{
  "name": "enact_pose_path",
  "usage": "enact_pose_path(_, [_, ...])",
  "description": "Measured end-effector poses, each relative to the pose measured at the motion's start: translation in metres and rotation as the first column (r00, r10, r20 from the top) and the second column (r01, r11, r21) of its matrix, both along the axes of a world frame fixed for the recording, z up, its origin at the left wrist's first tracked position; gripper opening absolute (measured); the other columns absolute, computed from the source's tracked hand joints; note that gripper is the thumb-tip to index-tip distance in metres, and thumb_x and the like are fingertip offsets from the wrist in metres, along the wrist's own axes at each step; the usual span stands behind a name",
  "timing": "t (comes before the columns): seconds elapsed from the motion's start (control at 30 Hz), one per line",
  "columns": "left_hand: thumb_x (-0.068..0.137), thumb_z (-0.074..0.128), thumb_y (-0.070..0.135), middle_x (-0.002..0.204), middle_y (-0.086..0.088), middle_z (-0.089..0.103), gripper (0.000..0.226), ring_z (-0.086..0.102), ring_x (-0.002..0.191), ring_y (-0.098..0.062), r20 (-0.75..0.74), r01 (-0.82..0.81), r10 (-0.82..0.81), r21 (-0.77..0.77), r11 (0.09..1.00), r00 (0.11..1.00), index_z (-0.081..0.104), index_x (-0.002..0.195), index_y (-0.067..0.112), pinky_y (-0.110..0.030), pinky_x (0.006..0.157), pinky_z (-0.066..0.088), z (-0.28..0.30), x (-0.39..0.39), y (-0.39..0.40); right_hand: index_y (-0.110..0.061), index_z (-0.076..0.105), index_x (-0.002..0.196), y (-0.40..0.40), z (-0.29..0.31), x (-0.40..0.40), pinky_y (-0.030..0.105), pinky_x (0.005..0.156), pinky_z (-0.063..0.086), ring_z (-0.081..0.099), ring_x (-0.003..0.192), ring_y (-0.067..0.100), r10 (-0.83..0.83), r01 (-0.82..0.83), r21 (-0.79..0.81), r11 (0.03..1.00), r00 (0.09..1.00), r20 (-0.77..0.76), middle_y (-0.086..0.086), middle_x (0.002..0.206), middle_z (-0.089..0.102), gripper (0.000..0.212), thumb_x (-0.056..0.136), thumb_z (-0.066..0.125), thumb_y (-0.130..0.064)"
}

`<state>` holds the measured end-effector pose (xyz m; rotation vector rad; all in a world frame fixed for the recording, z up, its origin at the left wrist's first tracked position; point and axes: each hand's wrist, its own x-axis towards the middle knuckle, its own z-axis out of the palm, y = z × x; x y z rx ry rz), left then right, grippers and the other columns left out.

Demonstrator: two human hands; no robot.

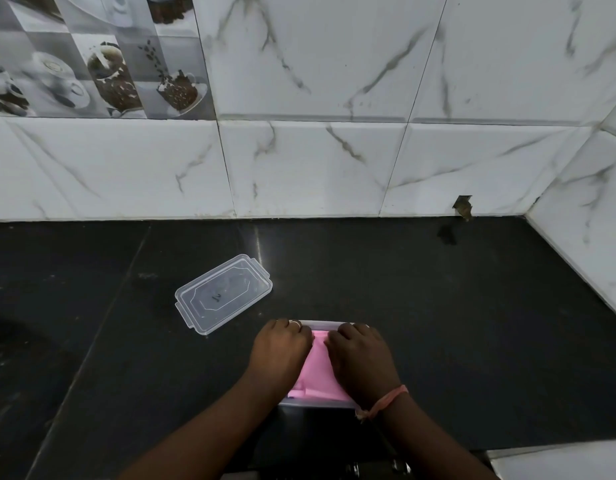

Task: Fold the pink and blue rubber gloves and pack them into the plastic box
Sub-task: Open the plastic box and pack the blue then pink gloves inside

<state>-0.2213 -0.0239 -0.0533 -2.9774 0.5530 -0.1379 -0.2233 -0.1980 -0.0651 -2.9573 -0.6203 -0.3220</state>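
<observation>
A clear plastic box [322, 322] stands on the black counter close to me, mostly covered by my hands. A folded pink glove [318, 370] lies in it, filling the top. A sliver of blue [292, 396] shows at the box's near left corner, under the pink. My left hand [280, 353] presses down on the left side of the pink glove, fingers curled. My right hand [360, 358], with an orange thread at the wrist, presses on the right side. Both sets of fingertips are hidden against the glove near the far rim.
The box's clear lid [223, 294] lies flat on the counter to the far left of the box. A marble-tiled wall [310, 168] rises behind the black counter [455, 323] and along its right side. A white surface [559, 459] shows at the bottom right corner.
</observation>
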Motion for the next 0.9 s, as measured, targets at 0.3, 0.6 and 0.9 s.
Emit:
enact_pose_path(0.3, [0.095, 0.046, 0.009, 0.103, -0.012, 0.075, 0.022, 0.069, 0.096, -0.036, -0.109, 0.091, -0.077, 0.125, 0.988, 0.991, 0.061, 0.109, 0.013, -0.042, 0.087, 0.045, 0.008, 0.013, -0.006, -0.024, 0.073, 0.08, 0.004, 0.006, 0.001, 0.037, 0.074, 0.055, 0.064, 0.075, 0.02, -0.026, 0.023, -0.055, 0.998, 0.998, -0.051, -0.001, 0.08, 0.069, 0.017, 0.088, 0.065, -0.036])
enact_pose_path(0.6, [0.09, 0.062, 0.039, 0.132, 0.001, 0.073, 0.037, 0.072, 0.11, -0.025, -0.195, 0.059, -0.08, -0.112, 0.992, 0.978, 0.073, 0.122, 0.025, -0.036, 0.089, 0.056, 0.038, -0.021, 0.025, -0.032, 0.041, 0.149, -0.028, 0.045, -0.012, 0.037, 0.118, 0.031, 0.03, 0.146, 0.018, 0.226, -0.199, 0.108, 0.974, 0.882, -0.413, -0.003, 0.161, 0.031, 0.061, 0.093, 0.058, -0.049])
enact_pose_path(0.9, [0.095, 0.06, 0.051, 0.144, -0.011, 0.061, 0.061, 0.069, 0.112, -0.033, -0.391, 0.093, -0.056, 0.075, 0.993, 0.919, 0.048, 0.146, 0.019, -0.038, 0.09, 0.051, 0.047, -0.006, 0.014, -0.032, 0.028, 0.155, -0.012, 0.043, 0.009, 0.032, 0.12, 0.017, 0.014, 0.151, 0.024, 0.176, -0.257, -0.027, 0.966, 0.73, -0.661, 0.005, 0.166, 0.012, 0.077, 0.09, 0.07, -0.028])
